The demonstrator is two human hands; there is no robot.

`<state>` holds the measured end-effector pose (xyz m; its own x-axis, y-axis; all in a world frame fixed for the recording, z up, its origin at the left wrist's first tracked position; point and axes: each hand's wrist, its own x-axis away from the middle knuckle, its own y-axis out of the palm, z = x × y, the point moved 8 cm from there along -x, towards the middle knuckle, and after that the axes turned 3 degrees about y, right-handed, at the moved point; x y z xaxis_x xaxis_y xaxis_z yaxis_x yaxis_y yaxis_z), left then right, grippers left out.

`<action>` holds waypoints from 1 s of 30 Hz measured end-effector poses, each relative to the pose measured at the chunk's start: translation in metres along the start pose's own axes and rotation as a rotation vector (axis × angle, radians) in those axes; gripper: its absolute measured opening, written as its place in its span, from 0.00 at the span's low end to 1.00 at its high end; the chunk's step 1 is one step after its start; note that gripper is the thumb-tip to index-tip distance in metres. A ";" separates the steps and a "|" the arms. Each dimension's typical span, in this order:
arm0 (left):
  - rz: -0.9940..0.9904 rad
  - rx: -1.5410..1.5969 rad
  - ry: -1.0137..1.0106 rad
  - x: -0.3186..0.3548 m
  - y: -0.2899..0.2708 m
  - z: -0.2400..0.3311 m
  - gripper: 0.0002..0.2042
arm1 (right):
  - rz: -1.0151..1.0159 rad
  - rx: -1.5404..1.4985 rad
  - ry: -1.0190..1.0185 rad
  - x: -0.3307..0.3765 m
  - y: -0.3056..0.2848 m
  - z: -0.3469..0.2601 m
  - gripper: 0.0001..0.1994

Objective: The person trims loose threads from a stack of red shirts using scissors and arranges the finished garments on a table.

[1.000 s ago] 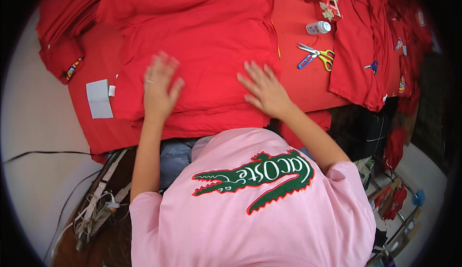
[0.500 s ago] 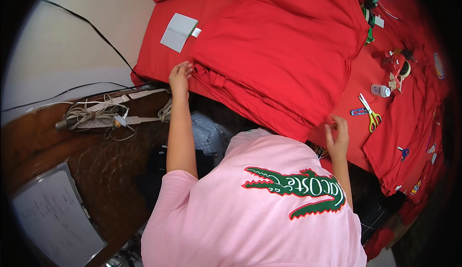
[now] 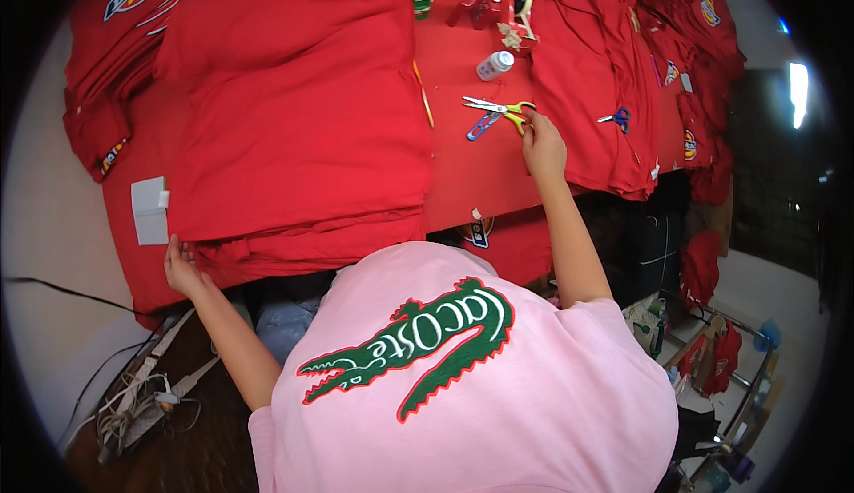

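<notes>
My right hand [image 3: 544,148] is at the yellow-green handles of a pair of scissors [image 3: 491,104], its curled fingertips on one handle loop. The scissors lie with blades apart on the red-covered table, across a blue utility knife [image 3: 483,127]. My left hand [image 3: 183,268] is at the near left corner of a thick stack of red fabric [image 3: 302,128], fingers stretched up along its edge and holding nothing I can see. A pale grey booklet [image 3: 149,211] lies just beyond that hand.
A white bottle [image 3: 495,66], a tape dispenser [image 3: 523,8] and small blue scissors [image 3: 616,120] lie to the right. More red garments [image 3: 578,75] cover the table's right side. Bundled cables [image 3: 133,413] are at lower left. A yellow pencil-like stick [image 3: 422,93] lies against the stack.
My right hand has moved from the stack's near right corner to the scissors' handles. My left hand stays by the left corner. The whole view has swung to the right.
</notes>
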<state>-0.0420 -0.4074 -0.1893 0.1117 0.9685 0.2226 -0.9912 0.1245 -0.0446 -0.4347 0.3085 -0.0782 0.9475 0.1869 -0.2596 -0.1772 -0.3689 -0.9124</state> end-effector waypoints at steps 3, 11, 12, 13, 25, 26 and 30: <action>0.023 0.154 0.113 0.035 0.013 0.021 0.12 | -0.025 0.105 -0.047 -0.007 0.015 0.026 0.17; 0.002 0.093 0.218 0.060 0.036 0.025 0.12 | -0.157 0.259 0.068 -0.010 0.047 0.024 0.13; -0.019 0.083 0.230 0.056 0.031 0.022 0.11 | -0.109 0.275 0.072 -0.007 0.041 0.016 0.14; -0.042 0.071 0.242 0.055 0.029 0.021 0.10 | -0.063 0.290 0.080 -0.002 0.037 0.004 0.14; -0.130 0.146 0.235 0.054 0.048 0.046 0.23 | -0.429 -0.104 0.308 -0.085 0.135 -0.123 0.18; -0.124 0.128 0.282 0.056 0.050 0.055 0.26 | -0.507 0.016 0.317 -0.094 0.137 -0.118 0.20; -0.150 0.123 0.327 0.079 0.052 0.075 0.35 | -0.266 -0.054 0.309 -0.154 0.078 -0.135 0.22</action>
<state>-0.0896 -0.3410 -0.1008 0.2536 0.9615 -0.1059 -0.9609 0.2630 0.0868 -0.5589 0.1282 -0.0666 0.9952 0.0028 0.0980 0.0912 -0.3933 -0.9149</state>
